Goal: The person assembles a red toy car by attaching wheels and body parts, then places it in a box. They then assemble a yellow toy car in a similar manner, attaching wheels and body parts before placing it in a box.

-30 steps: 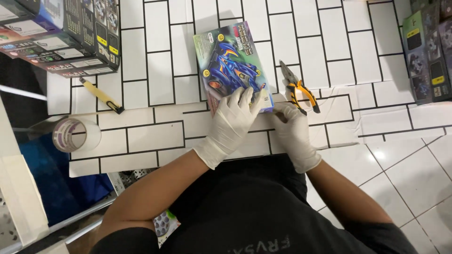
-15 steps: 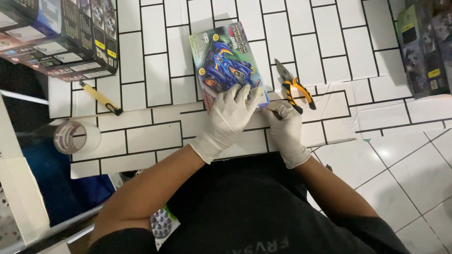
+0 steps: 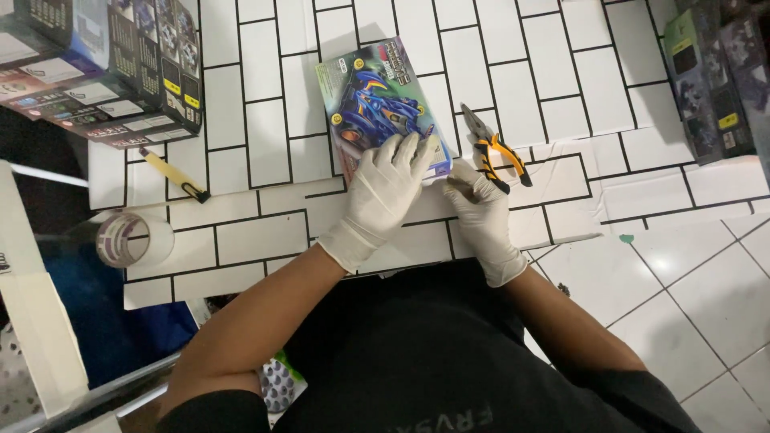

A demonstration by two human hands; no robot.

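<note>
- The toy car box [image 3: 377,108] lies flat on the white tiled desk [image 3: 265,232], its near end under the left hand [image 3: 385,192] — gloved fingers spread flat on it, pressing, not clasping.
- The right hand [image 3: 481,212] sits at the box's near right corner, fingers curled; whether they pinch a flap cannot be told.
- The pliers [image 3: 493,152] lie just beside that hand — a sideways nudge could knock them.
- The thin gloves might slip on glossy card, letting the box skid.

Colourful toy car box [image 3: 373,100], flat, tilted, on white tiled surface [image 3: 257,144]
</note>
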